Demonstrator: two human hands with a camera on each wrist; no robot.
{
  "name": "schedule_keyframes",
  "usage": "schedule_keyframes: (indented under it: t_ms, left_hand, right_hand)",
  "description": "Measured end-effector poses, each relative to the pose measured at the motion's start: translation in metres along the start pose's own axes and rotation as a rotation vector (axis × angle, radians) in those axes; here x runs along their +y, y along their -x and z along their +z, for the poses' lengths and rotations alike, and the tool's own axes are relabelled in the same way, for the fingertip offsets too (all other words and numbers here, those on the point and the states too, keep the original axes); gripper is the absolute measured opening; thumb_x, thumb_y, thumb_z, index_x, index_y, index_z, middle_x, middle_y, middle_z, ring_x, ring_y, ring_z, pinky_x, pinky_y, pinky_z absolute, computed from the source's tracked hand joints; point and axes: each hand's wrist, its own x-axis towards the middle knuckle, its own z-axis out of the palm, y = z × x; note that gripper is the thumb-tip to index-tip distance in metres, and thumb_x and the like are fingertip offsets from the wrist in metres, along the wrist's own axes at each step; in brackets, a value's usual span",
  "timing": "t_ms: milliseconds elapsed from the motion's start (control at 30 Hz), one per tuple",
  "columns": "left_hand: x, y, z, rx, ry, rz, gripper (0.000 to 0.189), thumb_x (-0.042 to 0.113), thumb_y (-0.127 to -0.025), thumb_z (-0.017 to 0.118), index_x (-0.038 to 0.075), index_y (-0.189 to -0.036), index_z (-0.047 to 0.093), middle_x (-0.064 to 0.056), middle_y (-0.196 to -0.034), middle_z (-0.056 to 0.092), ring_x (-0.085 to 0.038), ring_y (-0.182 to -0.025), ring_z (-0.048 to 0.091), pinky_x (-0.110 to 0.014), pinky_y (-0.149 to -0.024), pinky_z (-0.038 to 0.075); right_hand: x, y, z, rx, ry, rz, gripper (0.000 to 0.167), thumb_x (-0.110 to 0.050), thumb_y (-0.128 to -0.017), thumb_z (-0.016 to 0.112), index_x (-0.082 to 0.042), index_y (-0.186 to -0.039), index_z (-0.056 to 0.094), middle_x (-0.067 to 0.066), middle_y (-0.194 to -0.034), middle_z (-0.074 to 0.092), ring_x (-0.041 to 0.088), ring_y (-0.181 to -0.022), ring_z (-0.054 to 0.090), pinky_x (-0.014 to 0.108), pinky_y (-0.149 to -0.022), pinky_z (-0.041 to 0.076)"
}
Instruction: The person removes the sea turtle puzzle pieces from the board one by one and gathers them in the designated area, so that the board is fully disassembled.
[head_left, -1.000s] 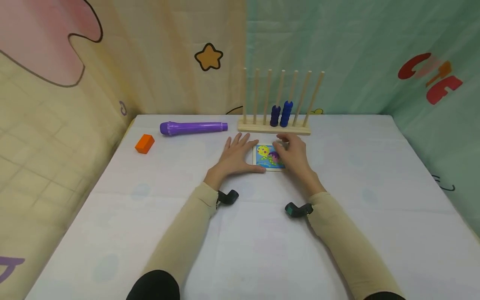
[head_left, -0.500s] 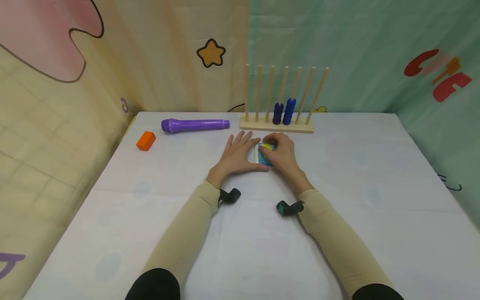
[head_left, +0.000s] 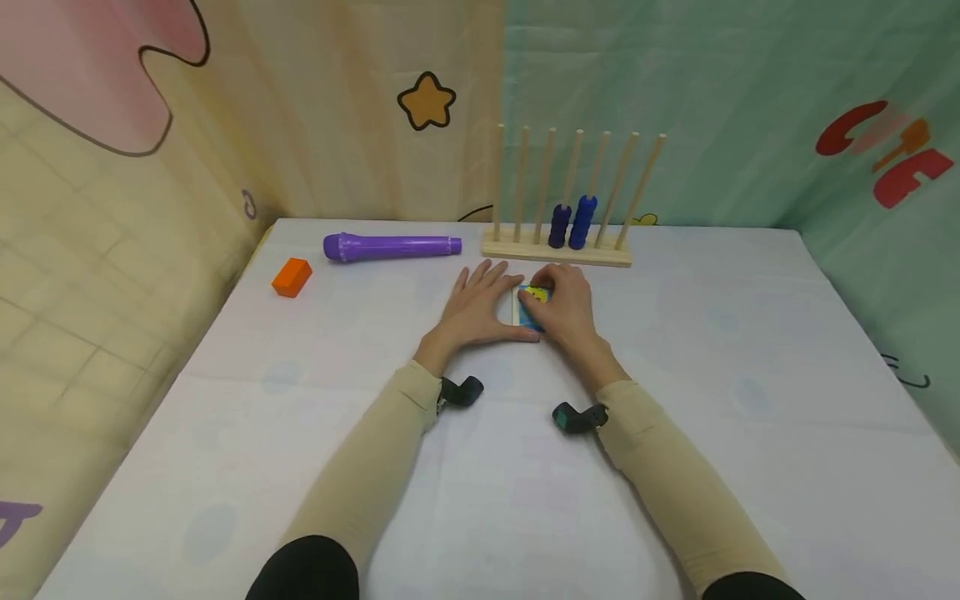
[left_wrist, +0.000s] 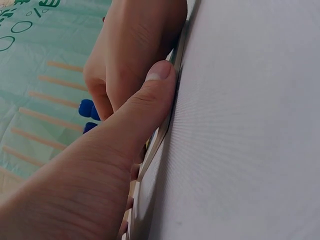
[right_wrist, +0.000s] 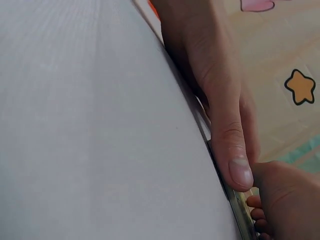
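A small flat picture board (head_left: 527, 317) with a pale wooden rim lies on the table, showing a yellow cartoon figure on blue. My left hand (head_left: 480, 310) rests at its left side with fingers spread, the thumb along the near edge and the index finger by the far edge. Over the right part of the board is my right hand (head_left: 567, 307), fingers bent and thumb stretched across the picture. In the left wrist view the left thumb (left_wrist: 145, 100) lies against the thin board edge (left_wrist: 156, 145). The right fingertips are hidden there, and whether they grip anything is unclear.
Behind the hands stands a wooden peg rack (head_left: 555, 252) with dark blue beads on two of its several rods. A purple toy microphone (head_left: 393, 247) lies left of it. An orange block (head_left: 292, 277) sits near the left table edge. Patterned curtains (head_left: 337, 108) hang behind.
My right hand has moved left across the board and now covers more of the picture. The left hand has stayed in place. The whole head view has shifted slightly.
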Motion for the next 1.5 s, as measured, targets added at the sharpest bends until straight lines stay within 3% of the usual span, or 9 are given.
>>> schedule_keyframes:
  t_ms: [300,867,1233,1500]
  left_hand:
    - [0.0,0.001,0.002,0.0,0.024,-0.003,0.107,0.079,-0.075,0.077,0.029,-0.162,0.041,-0.004,-0.177,0.019,-0.03,-0.166,0.005,-0.053,-0.134,-0.004]
    - [-0.001,0.0,-0.001,0.007,0.011,-0.006,0.106,0.08,-0.075,0.077,0.03,-0.162,0.041,-0.004,-0.177,0.021,-0.029,-0.166,0.006,-0.053,-0.135,-0.002]
    - [0.001,-0.002,-0.001,-0.007,0.003,-0.013,0.107,0.08,-0.075,0.077,0.03,-0.162,0.04,-0.004,-0.177,0.021,-0.029,-0.166,0.005,-0.052,-0.135,-0.002]
    - [-0.002,-0.003,0.002,0.002,-0.005,-0.015,0.107,0.083,-0.075,0.075,0.031,-0.162,0.04,-0.003,-0.177,0.021,-0.028,-0.166,0.005,-0.051,-0.135,-0.003]
  right_hand:
    - [-0.009,-0.006,0.003,-0.021,0.109,0.069,0.029,-0.026,-0.08,0.079,-0.003,-0.093,0.069,0.014,-0.091,0.067,0.032,-0.093,0.059,0.049,-0.084,0.051]
    - [-0.016,-0.01,0.006,0.009,0.187,0.08,0.033,-0.033,-0.079,0.08,-0.004,-0.091,0.071,0.012,-0.089,0.069,0.033,-0.091,0.063,0.049,-0.081,0.055]
    - [-0.01,-0.008,0.01,0.083,0.128,0.06,0.023,-0.027,-0.079,0.077,-0.005,-0.087,0.075,0.01,-0.084,0.072,0.032,-0.09,0.064,0.049,-0.079,0.056]
    - [-0.003,-0.008,0.011,0.083,0.042,0.06,0.024,-0.025,-0.079,0.076,-0.004,-0.089,0.071,0.013,-0.089,0.066,0.03,-0.086,0.06,0.047,-0.079,0.053]
